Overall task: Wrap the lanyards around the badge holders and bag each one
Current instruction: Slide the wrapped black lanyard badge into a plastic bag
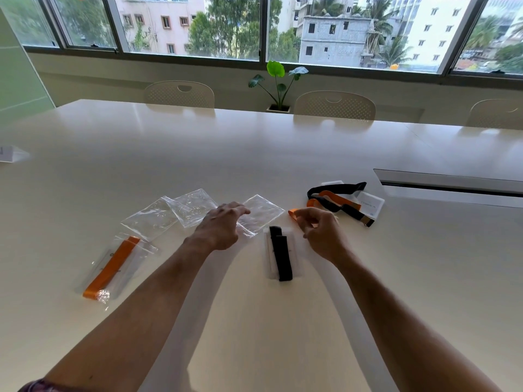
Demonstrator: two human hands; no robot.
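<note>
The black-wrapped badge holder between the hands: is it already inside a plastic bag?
No. The black-wrapped badge holder lies bare on the table, while the nearest empty bag sits beyond it under the left hand.

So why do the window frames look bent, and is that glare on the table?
Head view: the wide-angle lens bows the window frames; daylight from the windows leaves pale sheen on the table and glints on the clear bags; both hands cast soft shadows.

White table carries 3 empty bags, 1 bagged orange lanyard, 1 black-wrapped holder.
</note>
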